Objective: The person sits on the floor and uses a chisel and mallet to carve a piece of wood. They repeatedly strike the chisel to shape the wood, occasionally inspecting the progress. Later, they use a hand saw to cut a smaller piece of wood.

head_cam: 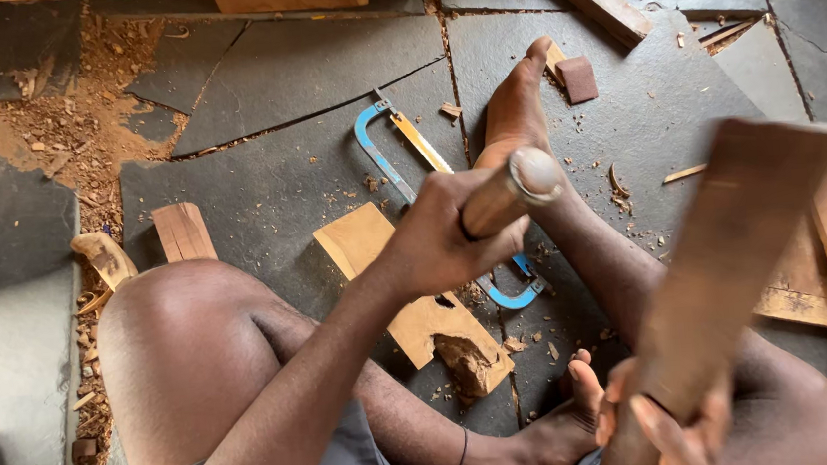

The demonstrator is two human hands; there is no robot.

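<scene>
Fingers [452, 221] wrapping chisel handle [510, 192], mallet [726, 265] gripped

Slate floor [299, 68] bears blue hacksaw [382, 155], wood offcuts [182, 231], sawdust [89, 111].

one blue hacksaw [397, 154], one round wooden handle [510, 192], one blurred wooden plank [725, 255], two hands.

The handle [508, 192] in the left hand [439, 240] is smooth, turned wood with a pale worn end. The mallet [725, 255] in the right hand [664, 420] is plain brown wood, blurred. The plank [410, 303] is pale, sawn wood. The saw [430, 191] has a blue-painted metal frame. The floor [299, 68] is matt grey slate, cracked, dusted with sawdust.
</scene>
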